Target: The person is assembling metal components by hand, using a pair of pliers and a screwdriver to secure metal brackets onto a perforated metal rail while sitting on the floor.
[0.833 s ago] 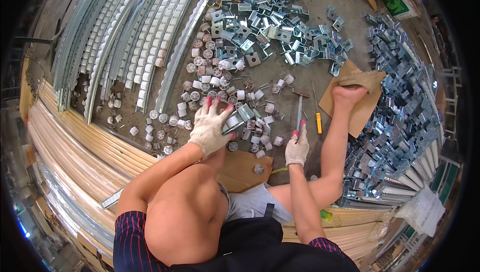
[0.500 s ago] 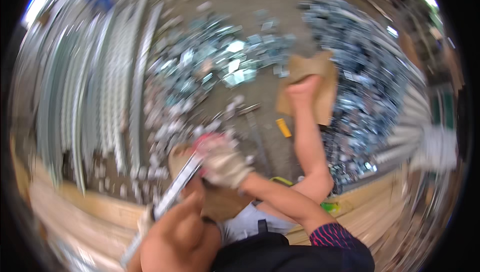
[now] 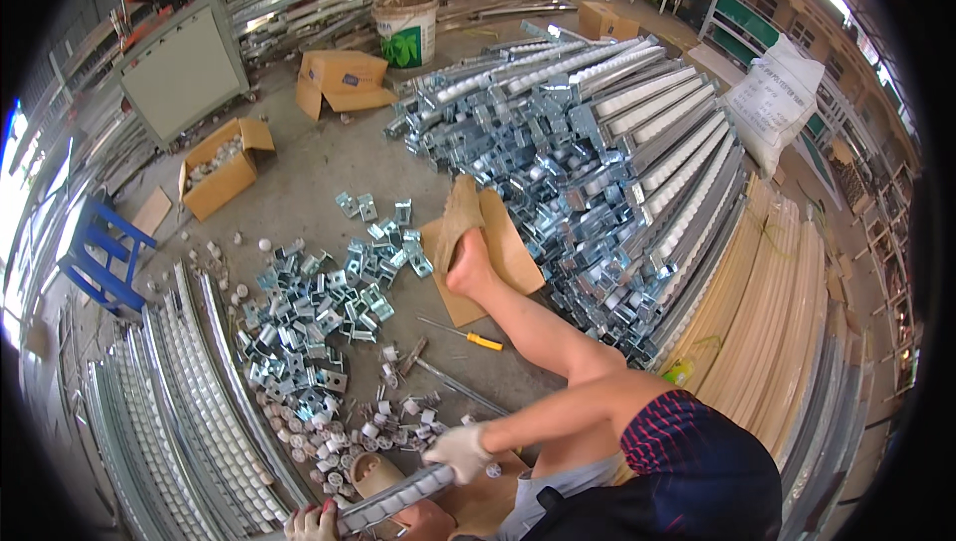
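My right hand (image 3: pixel 460 452), in a pale work glove, is closed around the end of a metal roller rail (image 3: pixel 398 497) set with white wheels. Farther down the same rail, at the lower edge, my left hand (image 3: pixel 313 522) wraps its red-tipped gloved fingers over it. Just beyond the rail lie loose small white wheels (image 3: pixel 344 444) with pins. Behind them is a heap of bent metal brackets (image 3: pixel 314 317). A hammer (image 3: pixel 453 379) and a yellow-handled screwdriver (image 3: pixel 484 342) rest on the floor ahead of my right hand.
Finished-looking roller rails (image 3: pixel 189 407) lie at left. A large stack of bracketed rails (image 3: pixel 588 183) spreads at right, beside long wooden-coloured strips (image 3: pixel 752 292). Farther off stand a blue stool (image 3: pixel 105 257), cardboard boxes (image 3: pixel 224 173), a bucket (image 3: pixel 405 33) and a white sack (image 3: pixel 775 103). My sandalled foot rests on cardboard (image 3: pixel 510 247).
The view has swung toward the right and farther away, and the blur is gone. Both hands and the rail now appear lower in the picture, the rail still held.
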A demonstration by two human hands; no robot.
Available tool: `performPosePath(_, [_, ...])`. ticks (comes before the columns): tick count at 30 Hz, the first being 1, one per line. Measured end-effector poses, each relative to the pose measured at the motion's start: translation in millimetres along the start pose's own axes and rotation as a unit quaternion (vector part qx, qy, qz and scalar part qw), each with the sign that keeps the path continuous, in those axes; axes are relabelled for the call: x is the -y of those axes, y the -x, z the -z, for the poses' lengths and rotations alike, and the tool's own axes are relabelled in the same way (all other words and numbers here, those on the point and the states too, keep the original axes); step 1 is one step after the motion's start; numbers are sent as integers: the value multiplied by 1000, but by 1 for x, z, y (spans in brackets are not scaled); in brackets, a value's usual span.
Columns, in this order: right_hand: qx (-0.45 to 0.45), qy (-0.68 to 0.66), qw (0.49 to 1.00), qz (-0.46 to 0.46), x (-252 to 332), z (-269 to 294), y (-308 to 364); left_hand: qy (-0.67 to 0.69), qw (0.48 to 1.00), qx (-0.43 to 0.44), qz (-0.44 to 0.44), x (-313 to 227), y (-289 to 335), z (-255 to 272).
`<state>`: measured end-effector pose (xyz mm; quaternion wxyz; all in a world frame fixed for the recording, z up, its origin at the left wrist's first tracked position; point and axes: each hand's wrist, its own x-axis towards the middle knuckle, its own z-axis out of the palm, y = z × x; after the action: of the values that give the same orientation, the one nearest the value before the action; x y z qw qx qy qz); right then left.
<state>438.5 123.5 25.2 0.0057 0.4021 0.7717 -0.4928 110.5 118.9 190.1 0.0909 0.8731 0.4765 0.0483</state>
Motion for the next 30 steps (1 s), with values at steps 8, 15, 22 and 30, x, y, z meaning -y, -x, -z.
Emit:
performPosePath(8, [-343, -307, 883, -87, 30, -19, 95, 186, 951, -248, -11, -28, -34, 2])
performPosePath(15, [-598, -490, 632, -59, 32, 108, 169, 420, 875, -95, 221, -33, -10, -25])
performPosePath(22, [-740, -420, 525, -16, 19, 297, 250, 503, 848, 6, 168, -21, -12, -20])
performPosePath(30, [-736, -267, 568, -253, -111, 457, 358, 521, 831, 80, 175, -12, -3, -45])
